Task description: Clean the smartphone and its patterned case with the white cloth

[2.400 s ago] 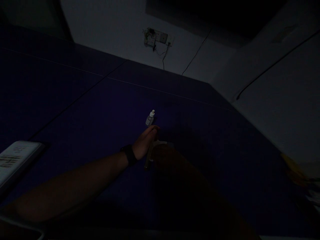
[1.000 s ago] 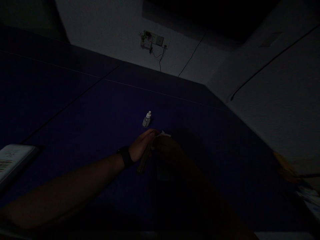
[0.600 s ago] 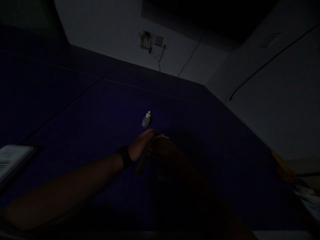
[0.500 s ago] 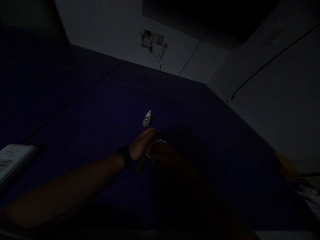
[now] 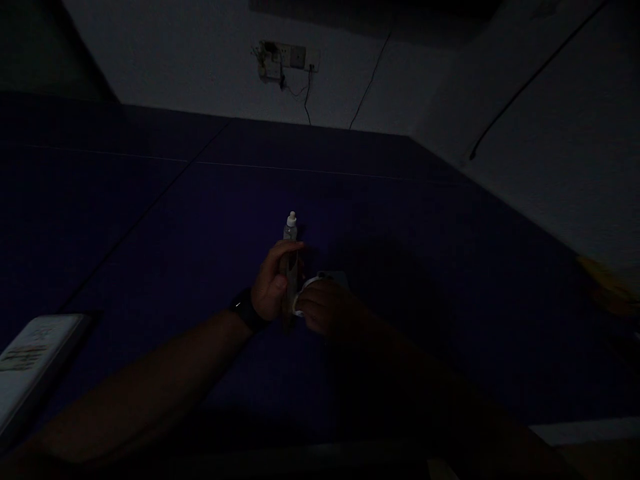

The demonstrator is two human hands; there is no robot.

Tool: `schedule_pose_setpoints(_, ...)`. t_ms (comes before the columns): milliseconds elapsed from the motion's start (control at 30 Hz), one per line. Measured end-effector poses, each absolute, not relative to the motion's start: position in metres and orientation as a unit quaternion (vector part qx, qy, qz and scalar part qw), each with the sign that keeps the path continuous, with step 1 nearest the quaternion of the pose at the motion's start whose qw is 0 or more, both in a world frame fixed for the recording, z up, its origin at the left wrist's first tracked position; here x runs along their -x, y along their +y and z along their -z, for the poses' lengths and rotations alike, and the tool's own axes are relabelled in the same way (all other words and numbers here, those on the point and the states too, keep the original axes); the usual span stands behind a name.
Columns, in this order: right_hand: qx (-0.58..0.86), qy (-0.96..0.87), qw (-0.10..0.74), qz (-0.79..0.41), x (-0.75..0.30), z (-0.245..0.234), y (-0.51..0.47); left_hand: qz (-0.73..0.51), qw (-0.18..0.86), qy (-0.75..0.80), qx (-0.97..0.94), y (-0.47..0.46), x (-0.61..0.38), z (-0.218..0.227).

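The room is very dark. My left hand (image 5: 273, 280), with a black watch on its wrist, is wrapped round a flat, brownish, upright piece (image 5: 292, 290) whose kind I cannot make out. Close on its right, my right hand (image 5: 323, 307) is closed on a pale thing with a curved white rim (image 5: 300, 307). A greyish flat part (image 5: 340, 277) shows beyond the right knuckles; shadow hides most of that thing. Just past my left fingers stands a small clear bottle (image 5: 291, 231) with a white cap, its lower part hidden by the hand.
Both hands are over a dark blue surface (image 5: 210, 220). A white box (image 5: 37, 363) with printing lies at the left edge. Sockets with plugs and cables (image 5: 290, 60) are on the far wall. Something yellow (image 5: 605, 280) lies at the right edge.
The view has shifted. My left hand has turned so more of the brownish piece shows, and it now overlaps the bottle's lower part. The right hand stays beside it, gripping the white-rimmed thing.
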State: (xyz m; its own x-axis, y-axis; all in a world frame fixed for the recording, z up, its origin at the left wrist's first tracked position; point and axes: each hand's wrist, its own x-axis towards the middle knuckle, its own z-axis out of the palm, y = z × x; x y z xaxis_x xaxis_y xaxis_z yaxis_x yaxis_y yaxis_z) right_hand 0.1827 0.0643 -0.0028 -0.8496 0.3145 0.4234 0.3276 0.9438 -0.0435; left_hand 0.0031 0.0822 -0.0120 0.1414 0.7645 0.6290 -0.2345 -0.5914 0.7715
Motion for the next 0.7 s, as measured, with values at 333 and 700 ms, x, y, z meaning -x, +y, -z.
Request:
schedule_pose_setpoints(333, 0.154, -0.975, 0.156, 0.018, -0.174, 0.012, 0.053, -0.590, 0.233, 0.098, -0.767, 0.087, -0.001, 0.011)
schedule_pose_setpoints(700, 0.201, -0.965, 0.171, 0.015, -0.174, 0.011, 0.049, -0.584, 0.213, 0.096, -0.777, 0.082, 0.000, 0.007)
